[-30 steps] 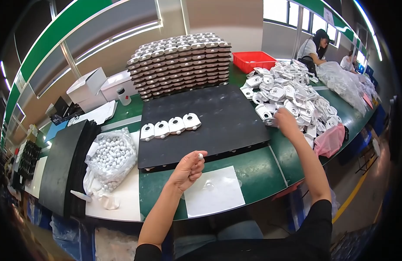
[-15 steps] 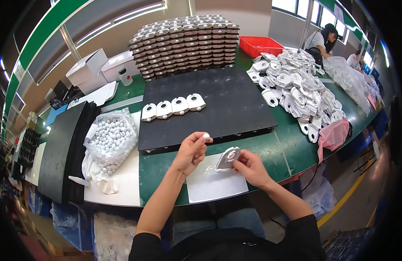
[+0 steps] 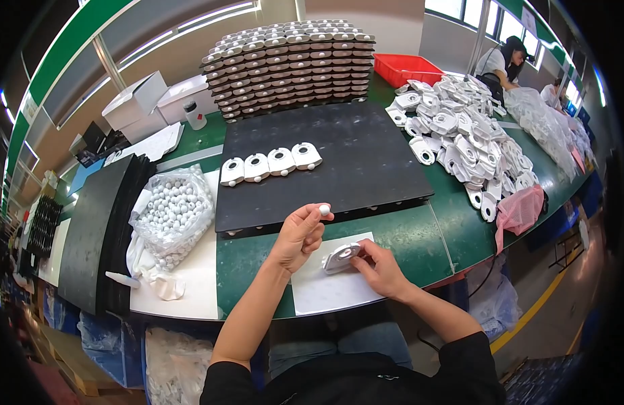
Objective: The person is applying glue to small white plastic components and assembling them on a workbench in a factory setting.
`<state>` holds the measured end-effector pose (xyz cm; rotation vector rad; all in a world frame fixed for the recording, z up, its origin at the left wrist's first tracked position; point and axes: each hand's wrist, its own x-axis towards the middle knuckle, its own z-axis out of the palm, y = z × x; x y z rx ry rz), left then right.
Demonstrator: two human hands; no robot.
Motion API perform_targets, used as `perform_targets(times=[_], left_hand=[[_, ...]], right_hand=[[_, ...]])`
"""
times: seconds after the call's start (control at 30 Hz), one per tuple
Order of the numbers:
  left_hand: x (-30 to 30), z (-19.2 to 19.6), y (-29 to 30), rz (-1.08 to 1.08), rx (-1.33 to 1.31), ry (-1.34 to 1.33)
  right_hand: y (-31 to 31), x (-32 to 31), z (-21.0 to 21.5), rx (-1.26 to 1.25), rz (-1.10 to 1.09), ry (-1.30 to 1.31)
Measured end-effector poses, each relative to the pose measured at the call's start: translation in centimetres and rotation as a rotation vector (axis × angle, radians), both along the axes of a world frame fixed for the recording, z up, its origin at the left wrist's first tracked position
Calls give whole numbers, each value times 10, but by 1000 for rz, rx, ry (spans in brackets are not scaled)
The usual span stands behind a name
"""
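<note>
At the left stands a pile of black boards (image 3: 99, 236), and just right of it an open clear bag (image 3: 205, 233) full of small white balls sits on a pale sheet (image 3: 197, 290). Next, on a broad black board (image 3: 372, 165), four white casings (image 3: 282, 163) lie side by side in a row, with a tall stack of loaded trays (image 3: 291, 79) behind. In front of that board, the left hand (image 3: 298, 237) pinches one white ball (image 3: 324, 210) between thumb and forefinger, its other fingers curled in. A single casing (image 3: 342, 256) is below and slightly right of the ball, near but apart, tilted, its long axis running from lower left to upper right; no other thing shows between them. The right hand (image 3: 383, 271) grips the casing's right end between thumb and fingers, above a white paper (image 3: 312, 297) (whether the casing touches it, I cannot tell). Farther right are a heap of loose casings (image 3: 460, 128), a red bin (image 3: 395, 73) behind it, and a pink bag (image 3: 518, 212).
</note>
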<state>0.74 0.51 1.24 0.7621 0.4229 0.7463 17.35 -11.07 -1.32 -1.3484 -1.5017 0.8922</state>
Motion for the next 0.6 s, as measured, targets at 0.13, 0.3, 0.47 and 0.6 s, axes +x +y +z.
perform_targets(times=[0.13, 0.3, 0.47, 0.6], left_hand=[[0, 0, 0, 16, 2, 1], [0, 0, 0, 32, 23, -11], [0, 2, -1, 41, 19, -14], [1, 3, -2, 39, 30, 11]], right_hand=[[0, 0, 1, -6, -24, 48], [-1, 0, 1, 28, -30, 2], [-1, -4, 5, 183, 28, -223], [2, 4, -9, -52, 54, 206]])
